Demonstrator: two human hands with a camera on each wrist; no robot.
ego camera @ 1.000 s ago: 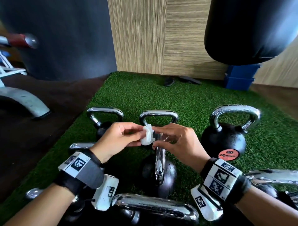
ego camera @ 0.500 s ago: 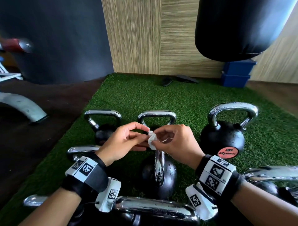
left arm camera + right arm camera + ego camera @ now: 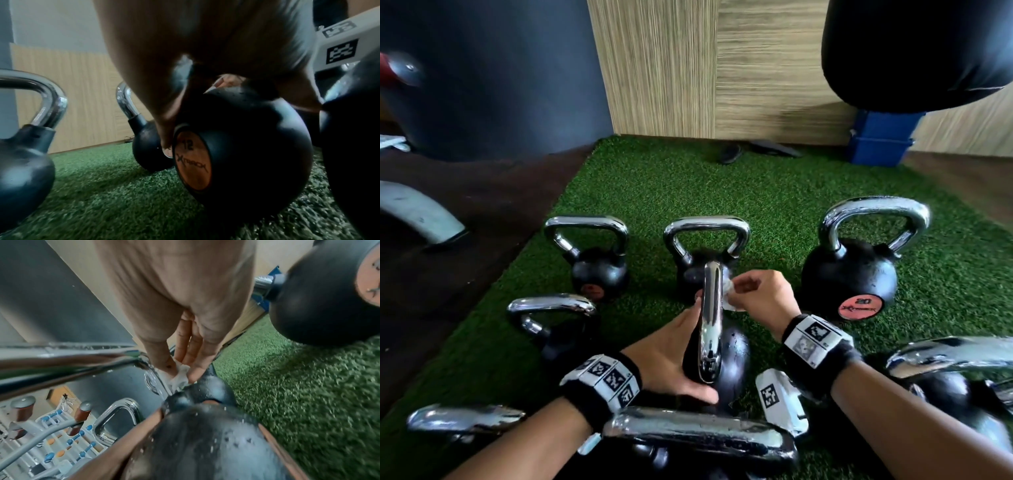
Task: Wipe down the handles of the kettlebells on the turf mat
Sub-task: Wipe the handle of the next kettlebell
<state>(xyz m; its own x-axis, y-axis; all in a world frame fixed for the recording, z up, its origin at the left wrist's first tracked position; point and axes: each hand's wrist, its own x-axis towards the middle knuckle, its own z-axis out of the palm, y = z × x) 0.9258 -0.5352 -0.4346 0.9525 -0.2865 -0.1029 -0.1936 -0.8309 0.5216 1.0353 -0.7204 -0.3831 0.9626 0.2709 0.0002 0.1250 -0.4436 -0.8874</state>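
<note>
Several black kettlebells with chrome handles stand on the green turf mat. The middle one, marked 12, shows its handle edge-on. My left hand cups its black ball, thumb on the near side and fingers round the left side. My right hand pinches a small white wipe against the right side of that handle. In the right wrist view the wipe sits between thumb and fingertips where the chrome leg meets the ball.
Close around stand a small kettlebell, one straight behind, a large 20 one and a near handle. A black punching bag hangs over a blue box. Dark floor and a grey machine foot lie left.
Both hands held the wipe over the handle before. My left hand has let go and dropped to the kettlebell's ball. My right hand keeps the wipe, now at the handle's right side.
</note>
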